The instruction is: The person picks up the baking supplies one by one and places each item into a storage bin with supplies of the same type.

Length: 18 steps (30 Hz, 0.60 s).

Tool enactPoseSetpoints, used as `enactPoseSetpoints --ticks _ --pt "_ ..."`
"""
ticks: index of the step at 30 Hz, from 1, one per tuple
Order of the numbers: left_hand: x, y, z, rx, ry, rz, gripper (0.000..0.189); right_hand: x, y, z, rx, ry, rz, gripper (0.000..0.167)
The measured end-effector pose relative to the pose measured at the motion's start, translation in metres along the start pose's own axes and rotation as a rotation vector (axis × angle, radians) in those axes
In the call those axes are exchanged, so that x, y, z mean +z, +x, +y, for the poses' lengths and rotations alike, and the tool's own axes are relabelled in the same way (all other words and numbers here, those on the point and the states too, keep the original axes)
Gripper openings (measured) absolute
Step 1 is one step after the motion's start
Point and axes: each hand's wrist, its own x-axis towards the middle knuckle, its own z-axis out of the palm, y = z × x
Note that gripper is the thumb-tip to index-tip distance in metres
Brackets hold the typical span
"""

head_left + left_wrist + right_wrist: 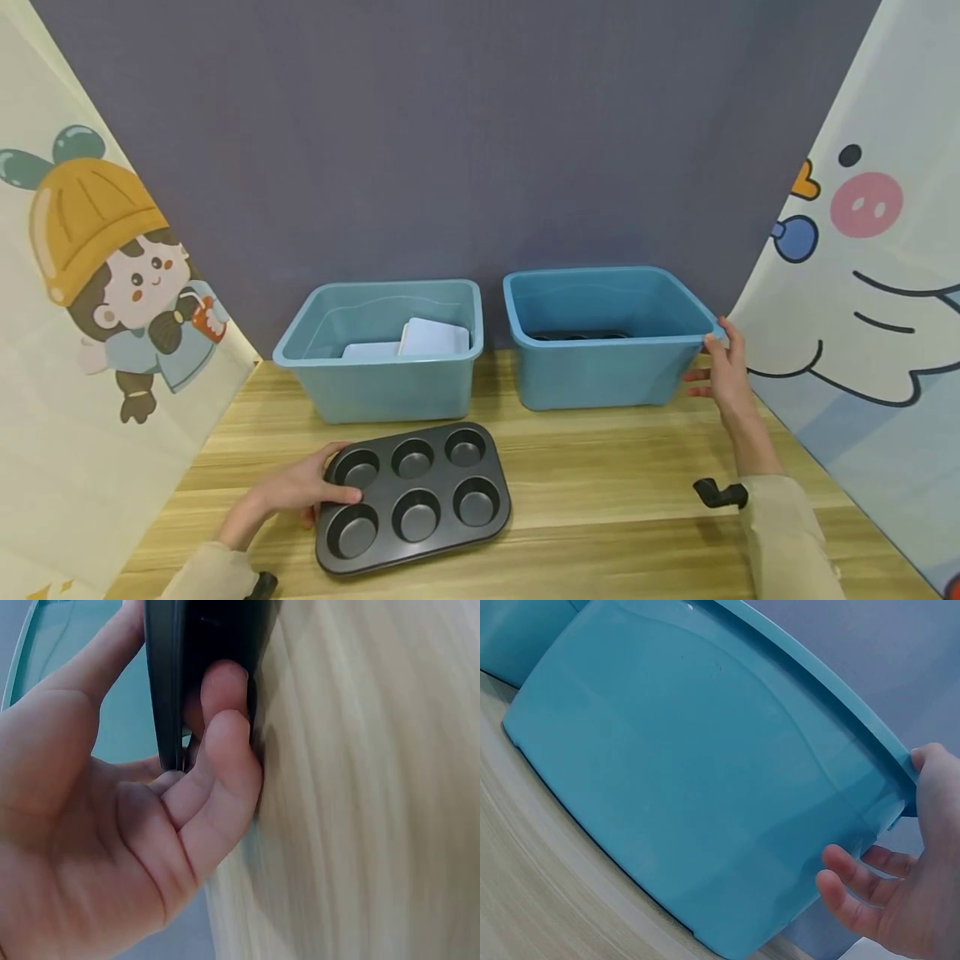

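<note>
A dark grey muffin pan [442, 471] with several round cups lies at a slant before the left bin. My left hand [300, 486] grips its left edge, thumb on top and fingers curled underneath. In the left wrist view the curled fingers [225, 750] show below the pan's dark rim [166, 682]. On the right, my right hand [726, 371] holds the front right corner of a blue plastic bin [600, 375]. The right wrist view has the thumb at the bin's rim [832, 682], with the other fingers [859, 885] bent beside the wall below it.
A paler blue-green bin [382, 392] stands left of the blue one, holding white flat-sided pieces [435, 337]. Dark round shapes [577, 336] show low inside the blue bin. Behind is a grey wall [487, 167]; printed panels flank the wooden table [600, 500].
</note>
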Motion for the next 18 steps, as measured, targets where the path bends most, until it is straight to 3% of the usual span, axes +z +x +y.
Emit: enactPoseSetpoints --ticks 7,13,18 --pt "0.016 0.007 0.01 0.035 -0.002 0.0 0.1 -0.002 -0.002 -0.001 -0.002 0.001 0.007 0.063" --pt "0.02 0.013 0.014 0.09 -0.053 -0.043 0.098 -0.003 -0.002 -0.002 -0.011 -0.005 0.002 0.064" --pt "0.024 0.019 0.019 0.141 -0.11 -0.027 0.097 -0.004 -0.004 -0.002 -0.008 -0.016 -0.009 0.065"
